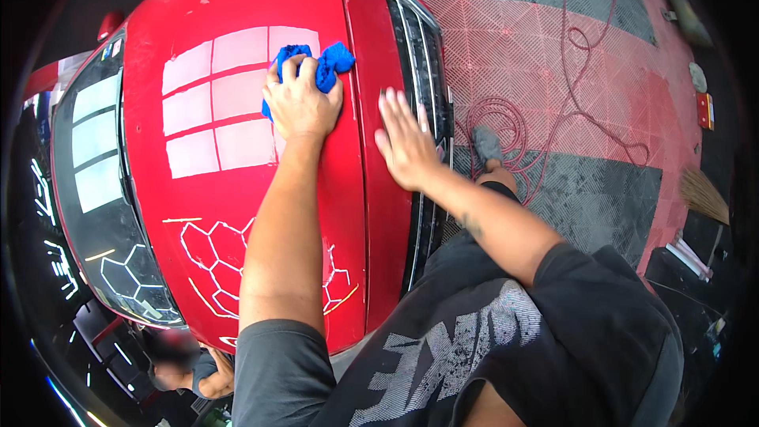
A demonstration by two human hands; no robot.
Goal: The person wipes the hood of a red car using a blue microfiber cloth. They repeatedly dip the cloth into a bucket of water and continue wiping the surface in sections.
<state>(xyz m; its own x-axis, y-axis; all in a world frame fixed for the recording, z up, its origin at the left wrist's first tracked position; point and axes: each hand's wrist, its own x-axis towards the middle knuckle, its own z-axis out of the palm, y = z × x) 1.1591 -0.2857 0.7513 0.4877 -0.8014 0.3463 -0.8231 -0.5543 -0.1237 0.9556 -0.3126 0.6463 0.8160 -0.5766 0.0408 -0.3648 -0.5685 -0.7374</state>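
Observation:
My left hand [302, 104] presses a crumpled blue cloth [336, 63] against the glossy hood of a red car [245, 0]. Its fingers curl over the cloth, and bunched folds stick out on both sides of them. Nearer the car's nose, my right hand [407, 142] lies flat on the red front panel, past the hood seam. Its fingers are stretched out and it holds nothing. Light panels and a hexagon pattern reflect in the paint around both arms.
The dark grille [427, 47] runs beside my body, and the windshield [95, 142] is at far left. A red hose [581, 113] lies coiled and looped over red and grey floor tiles [506, 39]. A broom [702, 196] is at the right edge. Another person [212, 375] is at lower left.

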